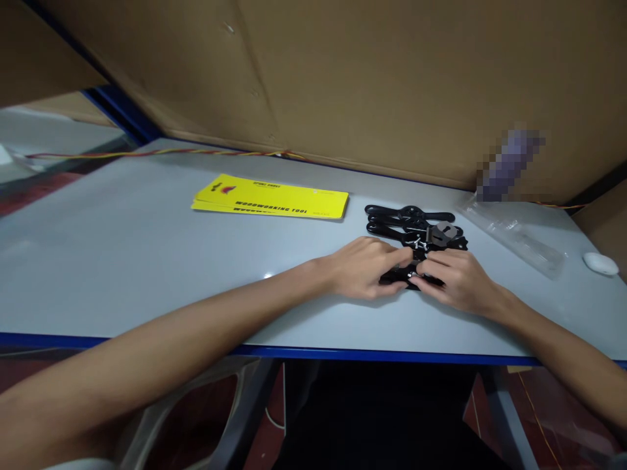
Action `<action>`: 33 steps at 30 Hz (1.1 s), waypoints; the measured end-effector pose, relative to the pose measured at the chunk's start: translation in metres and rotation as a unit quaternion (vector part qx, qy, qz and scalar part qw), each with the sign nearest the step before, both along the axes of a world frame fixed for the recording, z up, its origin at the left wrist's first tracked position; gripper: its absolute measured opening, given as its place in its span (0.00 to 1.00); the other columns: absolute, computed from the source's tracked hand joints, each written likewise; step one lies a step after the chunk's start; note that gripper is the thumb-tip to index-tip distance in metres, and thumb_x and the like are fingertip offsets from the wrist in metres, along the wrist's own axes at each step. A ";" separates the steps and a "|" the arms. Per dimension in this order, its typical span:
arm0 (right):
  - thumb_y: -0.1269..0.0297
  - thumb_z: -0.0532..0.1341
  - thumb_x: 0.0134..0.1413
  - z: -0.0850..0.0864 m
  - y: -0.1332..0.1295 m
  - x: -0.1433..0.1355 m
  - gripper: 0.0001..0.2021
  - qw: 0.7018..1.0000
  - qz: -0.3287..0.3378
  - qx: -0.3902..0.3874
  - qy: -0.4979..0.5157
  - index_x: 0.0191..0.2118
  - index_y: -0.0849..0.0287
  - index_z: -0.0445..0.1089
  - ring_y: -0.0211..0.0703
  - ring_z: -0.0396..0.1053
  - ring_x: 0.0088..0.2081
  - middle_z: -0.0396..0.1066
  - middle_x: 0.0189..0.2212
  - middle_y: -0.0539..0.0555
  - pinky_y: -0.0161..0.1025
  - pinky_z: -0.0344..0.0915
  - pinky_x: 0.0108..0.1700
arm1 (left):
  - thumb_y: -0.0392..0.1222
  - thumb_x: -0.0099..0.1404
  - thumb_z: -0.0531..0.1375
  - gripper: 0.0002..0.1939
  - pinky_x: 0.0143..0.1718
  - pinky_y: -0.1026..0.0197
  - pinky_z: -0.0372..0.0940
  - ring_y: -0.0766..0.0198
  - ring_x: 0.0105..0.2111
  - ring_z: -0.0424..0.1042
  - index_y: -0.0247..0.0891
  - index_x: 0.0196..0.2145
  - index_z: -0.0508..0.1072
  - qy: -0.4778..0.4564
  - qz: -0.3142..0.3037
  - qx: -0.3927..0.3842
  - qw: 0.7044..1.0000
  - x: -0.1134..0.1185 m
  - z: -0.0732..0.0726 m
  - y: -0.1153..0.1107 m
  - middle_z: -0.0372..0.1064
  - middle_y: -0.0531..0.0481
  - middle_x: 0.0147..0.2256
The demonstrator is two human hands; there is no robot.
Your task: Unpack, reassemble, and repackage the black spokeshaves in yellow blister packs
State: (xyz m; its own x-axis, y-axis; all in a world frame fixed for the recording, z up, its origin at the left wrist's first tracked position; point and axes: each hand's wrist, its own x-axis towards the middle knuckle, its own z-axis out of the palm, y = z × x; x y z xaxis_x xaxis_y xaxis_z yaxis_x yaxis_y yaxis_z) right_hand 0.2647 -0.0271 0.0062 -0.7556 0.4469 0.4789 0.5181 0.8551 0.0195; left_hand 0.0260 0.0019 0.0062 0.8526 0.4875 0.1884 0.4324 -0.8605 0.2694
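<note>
Several black spokeshave tools [386, 213] lie one behind another on the pale table, with grey metal blade pieces [443, 233] and small silver screws [419, 243] on top of them. My left hand [369, 266] holds the left side of the nearest black tool, its fingers closed round the edge. From the right, my right hand [455, 277] has its fingers pinched near the middle of that same tool, at a small silver part. My fingertips almost meet and hide most of the tool. Yellow cards [274, 196] printed "woodworking tool" lie stacked to the left, untouched.
Clear plastic bags [524, 241] lie at the right, beside a blurred purple object [509, 166]. A white rounded object [600, 264] sits near the right edge. A cardboard wall [343, 85] stands behind the table, with twisted wires [196, 151] along its foot.
</note>
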 end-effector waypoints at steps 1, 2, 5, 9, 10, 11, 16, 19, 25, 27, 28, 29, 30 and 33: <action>0.66 0.59 0.69 -0.001 0.000 -0.001 0.13 1.000 -0.004 0.007 0.002 0.31 0.60 0.74 0.39 0.66 0.26 0.72 0.25 0.50 0.39 0.58 0.30 | 0.51 0.69 0.52 0.13 0.29 0.56 0.58 0.59 0.27 0.69 0.39 0.41 0.67 -0.006 -0.008 0.004 1.000 0.000 -0.001 0.001 0.72 0.50 0.29; 0.66 0.59 0.69 -0.001 -0.001 -0.001 0.13 1.000 -0.008 0.013 0.002 0.31 0.60 0.74 0.39 0.66 0.25 0.72 0.25 0.50 0.40 0.58 0.30 | 0.51 0.70 0.52 0.13 0.29 0.56 0.58 0.59 0.26 0.69 0.39 0.41 0.68 -0.011 -0.014 0.008 1.000 0.000 -0.002 0.001 0.72 0.50 0.29; 0.66 0.59 0.68 0.000 -0.002 -0.001 0.13 1.000 0.000 0.009 -0.003 0.30 0.59 0.74 0.39 0.65 0.25 0.71 0.24 0.50 0.40 0.58 0.30 | 0.50 0.70 0.52 0.13 0.29 0.56 0.58 0.59 0.26 0.69 0.39 0.40 0.69 -0.023 -0.021 0.013 0.999 -0.001 -0.004 0.002 0.72 0.50 0.29; 0.68 0.58 0.66 0.004 -0.003 0.001 0.10 0.998 0.049 -0.043 -0.022 0.32 0.59 0.74 0.39 0.63 0.26 0.71 0.25 0.51 0.40 0.59 0.31 | 0.49 0.70 0.53 0.12 0.29 0.56 0.58 0.59 0.27 0.69 0.39 0.40 0.69 -0.026 -0.027 0.013 0.999 -0.001 -0.003 0.002 0.73 0.49 0.29; 0.70 0.58 0.65 0.004 -0.003 0.001 0.10 0.997 0.057 -0.048 -0.025 0.33 0.59 0.74 0.39 0.63 0.26 0.72 0.26 0.51 0.40 0.59 0.32 | 0.49 0.69 0.53 0.12 0.29 0.56 0.58 0.59 0.27 0.70 0.39 0.40 0.69 -0.025 -0.027 0.012 0.999 -0.001 -0.003 0.002 0.73 0.49 0.29; 0.71 0.58 0.64 0.004 -0.002 0.001 0.09 0.997 0.059 -0.045 -0.024 0.34 0.59 0.74 0.39 0.64 0.26 0.72 0.26 0.51 0.39 0.60 0.32 | 0.49 0.69 0.53 0.12 0.29 0.56 0.58 0.59 0.27 0.70 0.39 0.40 0.69 -0.024 -0.027 0.011 0.999 -0.001 -0.002 0.002 0.73 0.49 0.29; 0.67 0.61 0.67 0.000 0.000 0.000 0.06 0.999 0.038 -0.017 0.010 0.42 0.62 0.75 0.41 0.70 0.28 0.77 0.29 0.53 0.40 0.63 0.33 | 0.50 0.70 0.52 0.13 0.30 0.56 0.60 0.59 0.27 0.70 0.39 0.43 0.69 -0.015 -0.020 0.011 1.000 -0.001 -0.002 0.002 0.73 0.49 0.29; 0.65 0.60 0.68 -0.001 0.001 0.001 0.08 1.000 0.020 -0.016 0.003 0.47 0.61 0.75 0.41 0.71 0.28 0.78 0.31 0.53 0.40 0.63 0.33 | 0.52 0.70 0.52 0.17 0.31 0.55 0.62 0.58 0.27 0.70 0.37 0.48 0.67 -0.009 -0.007 0.021 1.000 -0.001 -0.003 0.002 0.74 0.48 0.30; 0.65 0.59 0.68 0.002 0.002 0.003 0.08 1.000 0.015 -0.017 -0.007 0.39 0.58 0.75 0.40 0.68 0.27 0.76 0.28 0.51 0.40 0.62 0.32 | 0.52 0.71 0.52 0.21 0.33 0.54 0.64 0.57 0.28 0.72 0.36 0.54 0.67 -0.008 -0.010 0.019 1.000 0.000 -0.004 0.002 0.74 0.48 0.31; 0.65 0.59 0.69 0.003 0.001 0.003 0.10 0.999 0.026 -0.020 -0.015 0.36 0.58 0.75 0.39 0.67 0.27 0.76 0.28 0.52 0.39 0.62 0.32 | 0.52 0.71 0.52 0.22 0.33 0.54 0.65 0.56 0.29 0.72 0.36 0.56 0.67 -0.007 -0.013 0.020 1.000 -0.001 -0.004 0.002 0.75 0.48 0.31; 0.65 0.59 0.69 0.003 0.001 0.003 0.11 0.999 0.035 -0.023 -0.018 0.35 0.58 0.75 0.39 0.67 0.27 0.75 0.29 0.52 0.39 0.62 0.32 | 0.52 0.71 0.52 0.23 0.33 0.54 0.65 0.56 0.29 0.73 0.36 0.56 0.67 -0.006 -0.015 0.022 1.000 -0.001 -0.004 0.002 0.75 0.48 0.31; 0.64 0.59 0.69 0.004 0.001 0.003 0.11 0.998 0.043 -0.028 -0.020 0.34 0.59 0.75 0.38 0.67 0.27 0.75 0.29 0.52 0.39 0.61 0.32 | 0.52 0.71 0.51 0.23 0.33 0.54 0.65 0.56 0.29 0.73 0.36 0.57 0.67 -0.005 -0.015 0.023 1.000 -0.002 -0.004 0.002 0.75 0.48 0.31; 0.64 0.59 0.69 0.005 0.000 0.002 0.11 0.998 0.049 -0.034 -0.022 0.34 0.59 0.75 0.38 0.66 0.27 0.75 0.29 0.52 0.39 0.61 0.32 | 0.52 0.71 0.51 0.23 0.33 0.54 0.65 0.56 0.30 0.73 0.36 0.57 0.67 -0.005 -0.015 0.024 1.000 -0.002 -0.004 0.002 0.75 0.48 0.31; 0.67 0.59 0.67 0.006 -0.002 0.001 0.10 0.997 0.057 -0.045 -0.028 0.34 0.59 0.75 0.39 0.65 0.27 0.74 0.28 0.51 0.39 0.61 0.32 | 0.52 0.71 0.51 0.23 0.33 0.54 0.65 0.56 0.29 0.73 0.36 0.57 0.66 -0.007 -0.017 0.028 0.999 -0.002 -0.005 0.002 0.75 0.47 0.32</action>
